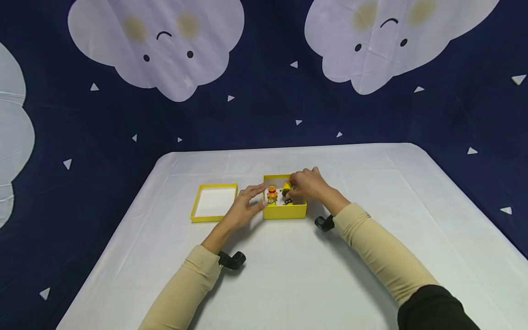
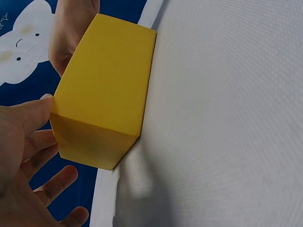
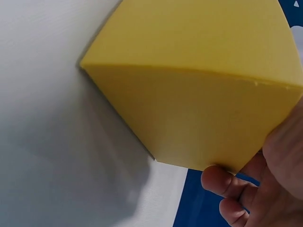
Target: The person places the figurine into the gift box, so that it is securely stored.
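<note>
A yellow box stands uncovered on the table with several small toy figures inside. One is an orange bear-like figure with a red top; nearer the front wall is a yellow figure with a round eye. My right hand reaches over the right wall and pinches a yellow-and-black toy figure between thumb and index finger. In the right wrist view, its other fingers hang outside the box. My left hand steadies the left side with fingers extended, its thumb touching the front left corner.
Left of the box lies a shallow yellow-rimmed lid, white inside facing up. A white cloth covers the table. Behind it hangs a dark blue curtain with clouds. Black wrist cameras are strapped to both wrists.
</note>
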### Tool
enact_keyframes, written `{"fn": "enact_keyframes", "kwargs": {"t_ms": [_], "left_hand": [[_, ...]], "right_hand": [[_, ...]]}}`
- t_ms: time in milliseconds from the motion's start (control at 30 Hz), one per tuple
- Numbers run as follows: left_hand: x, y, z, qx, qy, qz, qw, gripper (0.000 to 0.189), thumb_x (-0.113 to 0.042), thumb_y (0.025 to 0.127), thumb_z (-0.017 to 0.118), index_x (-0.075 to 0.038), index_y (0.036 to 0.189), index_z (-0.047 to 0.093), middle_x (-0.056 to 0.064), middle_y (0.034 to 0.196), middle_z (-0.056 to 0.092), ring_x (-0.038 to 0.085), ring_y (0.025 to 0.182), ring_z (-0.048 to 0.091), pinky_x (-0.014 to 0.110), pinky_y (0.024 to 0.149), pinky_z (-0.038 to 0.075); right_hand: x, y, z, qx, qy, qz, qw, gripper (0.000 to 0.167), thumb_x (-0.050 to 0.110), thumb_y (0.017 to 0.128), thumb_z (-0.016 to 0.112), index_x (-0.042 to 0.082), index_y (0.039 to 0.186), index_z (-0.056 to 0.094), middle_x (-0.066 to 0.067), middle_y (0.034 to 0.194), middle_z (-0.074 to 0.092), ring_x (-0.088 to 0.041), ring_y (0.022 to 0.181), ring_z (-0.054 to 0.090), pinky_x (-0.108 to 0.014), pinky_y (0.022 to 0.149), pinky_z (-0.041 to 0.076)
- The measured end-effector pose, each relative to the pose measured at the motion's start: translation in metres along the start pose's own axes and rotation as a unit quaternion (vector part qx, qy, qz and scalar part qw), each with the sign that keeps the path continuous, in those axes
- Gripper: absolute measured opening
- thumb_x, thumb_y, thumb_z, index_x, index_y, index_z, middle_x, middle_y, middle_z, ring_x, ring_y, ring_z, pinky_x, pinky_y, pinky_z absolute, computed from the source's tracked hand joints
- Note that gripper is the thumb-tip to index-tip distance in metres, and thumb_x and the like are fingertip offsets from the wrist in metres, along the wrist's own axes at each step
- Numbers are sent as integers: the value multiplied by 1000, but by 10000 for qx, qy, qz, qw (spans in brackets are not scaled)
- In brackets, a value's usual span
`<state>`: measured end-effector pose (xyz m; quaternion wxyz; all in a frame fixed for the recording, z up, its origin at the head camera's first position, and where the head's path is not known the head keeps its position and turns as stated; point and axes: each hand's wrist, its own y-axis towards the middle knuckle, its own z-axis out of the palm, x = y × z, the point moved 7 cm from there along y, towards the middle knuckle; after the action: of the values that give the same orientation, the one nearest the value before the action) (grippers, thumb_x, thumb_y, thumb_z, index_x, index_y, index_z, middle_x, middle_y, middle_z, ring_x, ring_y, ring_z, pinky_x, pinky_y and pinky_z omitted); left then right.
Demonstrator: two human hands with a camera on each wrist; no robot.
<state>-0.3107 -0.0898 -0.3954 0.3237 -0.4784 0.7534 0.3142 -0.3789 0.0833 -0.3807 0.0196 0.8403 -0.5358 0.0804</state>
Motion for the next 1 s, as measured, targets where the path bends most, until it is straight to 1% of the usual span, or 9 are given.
{"fn": "enact_keyframes", "kwargs": {"t_ms": [100,233,333,400,667,833,1000], "left_hand": [[0,0,0,15,-1,-18,10000,51,-19,93,59,-10,141,45,0,148,41,28,134,33,53,110,30],[1,0,0,14,11,-39,10000,51,-20,93,59,-11,141,44,0,148,41,28,135,33,53,110,30],[1,0,-1,10,23,-17,10000,51,-20,94,59,-11,141,44,1,148,41,28,135,32,54,109,31],[1,0,-1,9,18,-21,10000,51,-20,94,58,-11,142,44,1,148,40,28,135,32,54,109,31],[3,0,1,73,-21,-26,10000,51,-21,94,58,-10,142,43,0,149,39,28,135,32,53,110,31],[1,-1,1,106,8,8,9999,52,-23,94,58,-10,142,43,1,149,39,28,136,31,54,110,30],[1,0,0,45,45,36,10000,51,-22,94,58,-11,141,44,1,149,40,29,135,32,54,110,29]], "right_hand": [[1,1,1,62,-51,50,10000,35,45,80,72,17,100,68,4,92,68,-19,85,52,-36,75,27],[2,3,1,72,-182,16,9998,30,45,80,71,17,87,65,5,79,63,-19,77,49,-36,72,25],[2,5,1,97,-271,-22,9996,30,46,80,71,18,78,60,5,70,57,-19,72,47,-36,70,23],[2,6,2,142,-290,-32,9995,31,46,80,71,18,75,58,5,68,55,-18,70,47,-36,70,22],[4,4,1,206,-346,-62,9992,30,45,80,71,18,76,61,5,72,61,-18,70,49,-36,70,24],[4,1,-2,85,-467,-84,9988,29,44,80,72,17,84,65,5,80,66,-19,75,52,-37,72,28],[5,-1,-6,-6,-652,-56,9979,31,43,79,73,15,92,66,3,85,67,-20,78,53,-37,73,30]]}}
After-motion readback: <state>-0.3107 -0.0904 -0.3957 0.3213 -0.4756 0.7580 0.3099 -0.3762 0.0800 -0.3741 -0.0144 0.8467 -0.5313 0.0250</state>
